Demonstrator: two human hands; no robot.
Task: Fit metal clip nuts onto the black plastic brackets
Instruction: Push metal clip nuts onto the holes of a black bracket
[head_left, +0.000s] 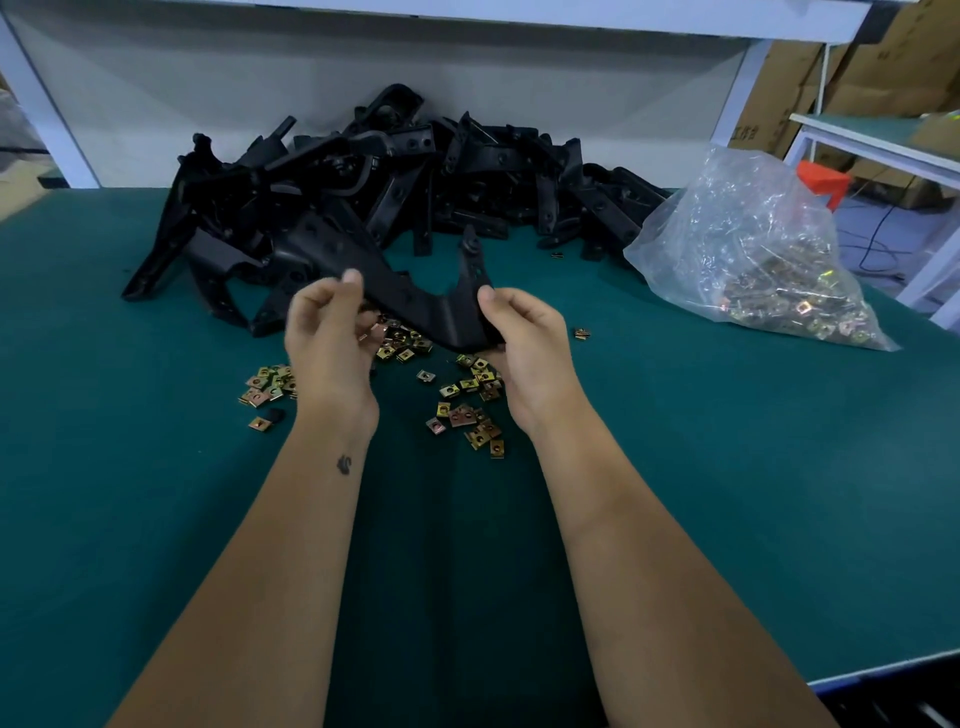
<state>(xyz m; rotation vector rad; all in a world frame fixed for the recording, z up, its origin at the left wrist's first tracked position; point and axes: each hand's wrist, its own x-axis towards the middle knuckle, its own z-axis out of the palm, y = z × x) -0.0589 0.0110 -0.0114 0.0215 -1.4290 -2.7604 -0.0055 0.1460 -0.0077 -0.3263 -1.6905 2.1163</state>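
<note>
Both forearms reach in from the near edge of the green surface (727, 467), meeting over a scatter of clip nuts (465, 415). Left hand (327, 343) has its fingers curled, thumb and fingertips pinched at the upper left edge of the black bracket (415, 296); whether a nut sits in that pinch I cannot tell, since the hand is blurred. Right hand (524, 338) grips the bracket's lower right corner, thumb on top.

Likely trouble: the bracket hangs in the air between the two grips, so a hard push from the left could twist it out of the right. A nut started crooked would probably jam or spring off into the loose ones just below the grips.

Matte black and curved, the bracket has a flat arm rising beyond the right grip, with small holes and a round boss at its tip. Beyond both grips lies the pile of brackets (395, 182); well right of the right grip sits a clear bag of nuts (753, 260).
</note>
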